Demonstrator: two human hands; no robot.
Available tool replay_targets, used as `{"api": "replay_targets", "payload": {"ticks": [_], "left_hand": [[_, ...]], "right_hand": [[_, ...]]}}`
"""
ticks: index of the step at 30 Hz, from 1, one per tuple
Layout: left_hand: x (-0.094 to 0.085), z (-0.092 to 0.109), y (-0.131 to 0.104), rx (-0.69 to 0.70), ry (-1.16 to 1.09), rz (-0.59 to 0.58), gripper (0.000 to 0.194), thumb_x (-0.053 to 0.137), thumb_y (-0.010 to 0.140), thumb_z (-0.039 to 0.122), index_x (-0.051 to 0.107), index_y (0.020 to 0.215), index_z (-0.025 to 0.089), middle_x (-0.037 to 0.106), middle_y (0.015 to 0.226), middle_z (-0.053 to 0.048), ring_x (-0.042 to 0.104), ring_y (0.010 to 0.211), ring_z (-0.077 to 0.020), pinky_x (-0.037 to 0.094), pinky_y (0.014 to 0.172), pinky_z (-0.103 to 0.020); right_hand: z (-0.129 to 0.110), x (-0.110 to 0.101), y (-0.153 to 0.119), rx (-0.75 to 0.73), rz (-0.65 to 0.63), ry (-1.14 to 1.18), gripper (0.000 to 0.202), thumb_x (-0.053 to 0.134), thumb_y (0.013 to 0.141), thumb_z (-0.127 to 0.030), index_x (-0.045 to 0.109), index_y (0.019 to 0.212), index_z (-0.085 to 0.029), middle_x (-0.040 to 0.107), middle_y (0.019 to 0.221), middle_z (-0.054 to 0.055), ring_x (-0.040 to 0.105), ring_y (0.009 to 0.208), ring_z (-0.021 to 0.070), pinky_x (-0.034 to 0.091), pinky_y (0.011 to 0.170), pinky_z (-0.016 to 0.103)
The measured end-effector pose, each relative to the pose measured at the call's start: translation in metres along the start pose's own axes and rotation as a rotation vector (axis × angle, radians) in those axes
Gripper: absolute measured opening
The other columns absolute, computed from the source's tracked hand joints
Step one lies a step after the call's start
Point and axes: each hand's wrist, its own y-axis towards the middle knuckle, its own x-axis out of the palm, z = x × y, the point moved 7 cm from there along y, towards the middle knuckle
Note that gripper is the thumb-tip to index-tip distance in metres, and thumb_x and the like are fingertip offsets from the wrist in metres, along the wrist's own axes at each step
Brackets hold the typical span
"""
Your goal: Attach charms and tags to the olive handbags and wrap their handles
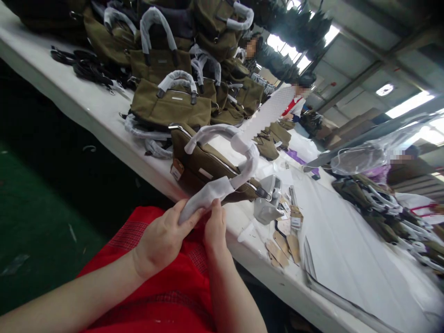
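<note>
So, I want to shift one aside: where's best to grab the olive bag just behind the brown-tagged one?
Probably the top of its white-wrapped handle, from above: it arches up over the olive bag, leaving a gap for fingers, while the brown-tagged bag sits close in front.

Olive bag (212, 165), red plaid-trimmed garment (180, 275)

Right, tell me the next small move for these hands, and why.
Probably squeeze the white wrapping a little tighter with the right hand while the left hand steadies it: both hands grip it near its lower end, and it looks wider there than the wrapped handle just beyond.
</note>
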Motion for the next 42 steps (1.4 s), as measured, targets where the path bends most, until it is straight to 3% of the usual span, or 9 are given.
{"api": "replay_targets", "payload": {"ticks": [10, 14, 16, 20, 25, 28, 31, 38, 42], "left_hand": [[-0.013, -0.001, 0.000, 0.007, -0.136, 0.028, 0.064, 0.044, 0.089, 0.011, 0.036, 0.147, 0.038, 0.045, 0.145, -0.014, 0.060, 0.111, -0.0335, 0.053, 0.088, -0.048], [-0.028, -0.034, -0.005, -0.305, -0.635, 0.185, 0.071, 0.061, 0.083, 0.017, 0.032, 0.146, 0.028, 0.053, 0.138, -0.011, 0.060, 0.111, -0.0271, 0.049, 0.096, -0.039], [-0.022, -0.047, -0.006, -0.472, -0.882, 0.103, 0.074, 0.070, 0.079, 0.023, 0.035, 0.144, 0.024, 0.061, 0.126, -0.011, 0.065, 0.098, -0.0249, 0.053, 0.085, -0.033], [-0.023, -0.047, -0.001, -0.480, -1.000, -0.047, 0.076, 0.072, 0.076, 0.023, 0.040, 0.145, 0.024, 0.071, 0.107, -0.006, 0.067, 0.091, -0.0237, 0.051, 0.081, -0.029], [-0.020, -0.045, 0.000, -0.496, -1.187, -0.111, 0.028, 0.065, 0.079, 0.023, 0.074, 0.105, 0.022, 0.072, 0.105, -0.007, 0.066, 0.090, -0.0235, 0.051, 0.078, -0.028], [-0.005, -0.049, -0.012, -0.764, -1.460, -0.199, 0.016, 0.065, 0.078, 0.028, 0.073, 0.089, 0.020, 0.070, 0.075, -0.004, 0.063, 0.066, -0.0177, 0.048, 0.060, -0.024], [-0.003, -0.047, -0.010, -0.768, -1.651, -0.220, 0.028, 0.064, 0.078, 0.039, 0.069, 0.096, 0.018, 0.072, 0.088, -0.007, 0.065, 0.078, -0.0206, 0.050, 0.071, -0.028], [0.004, -0.069, -0.008, -0.816, -1.103, -0.090, 0.034, 0.078, 0.071, 0.040, 0.060, 0.091, 0.019, 0.064, 0.072, 0.003, 0.055, 0.055, -0.0107, 0.042, 0.051, -0.019], [0.010, -0.065, -0.002, -0.817, -1.262, -0.134, 0.057, 0.080, 0.070, 0.034, 0.054, 0.119, 0.020, 0.071, 0.094, -0.003, 0.066, 0.077, -0.0164, 0.053, 0.071, -0.024]], "right_hand": [[-0.023, 0.004, 0.007, -0.120, -0.026, -0.093, 0.059, 0.043, 0.083, -0.073, 0.047, 0.061, -0.018, 0.047, 0.053, 0.000, 0.043, 0.048, 0.0114, 0.035, 0.044, 0.023], [-0.012, 0.009, 0.013, 0.032, -0.037, 0.060, 0.063, 0.037, 0.084, -0.076, 0.048, 0.058, -0.020, 0.041, 0.041, -0.001, 0.038, 0.034, 0.0115, 0.035, 0.035, 0.025], [-0.007, 0.010, 0.016, 0.081, -0.037, 0.130, 0.062, 0.039, 0.084, -0.076, 0.050, 0.059, -0.020, 0.043, 0.040, -0.001, 0.040, 0.032, 0.0121, 0.038, 0.034, 0.026], [-0.005, 0.012, 0.019, 0.085, -0.036, 0.150, 0.063, 0.041, 0.084, -0.075, 0.051, 0.055, -0.019, 0.046, 0.039, 0.002, 0.044, 0.033, 0.0128, 0.039, 0.034, 0.025], [-0.003, 0.012, 0.019, 0.067, -0.057, 0.158, 0.062, 0.043, 0.085, -0.073, 0.051, 0.056, -0.018, 0.048, 0.041, 0.002, 0.044, 0.034, 0.0123, 0.036, 0.034, 0.024], [0.000, 0.008, 0.022, 0.079, -0.056, 0.114, 0.063, 0.042, 0.084, -0.074, 0.053, 0.060, -0.017, 0.051, 0.043, 0.003, 0.046, 0.036, 0.0131, 0.038, 0.036, 0.025], [0.002, 0.003, 0.025, 0.066, -0.029, 0.039, 0.066, 0.040, 0.083, -0.076, 0.057, 0.064, -0.015, 0.054, 0.045, 0.004, 0.054, 0.044, 0.0156, 0.040, 0.039, 0.024], [0.010, 0.003, 0.030, 0.003, -0.054, -0.011, 0.064, 0.043, 0.082, -0.075, 0.052, 0.056, -0.017, 0.052, 0.043, 0.002, 0.052, 0.040, 0.0145, 0.038, 0.039, 0.024], [0.016, 0.005, 0.033, 0.031, -0.076, 0.063, 0.063, 0.046, 0.081, -0.076, 0.052, 0.058, -0.017, 0.053, 0.046, 0.002, 0.051, 0.039, 0.0144, 0.041, 0.038, 0.025]]}}
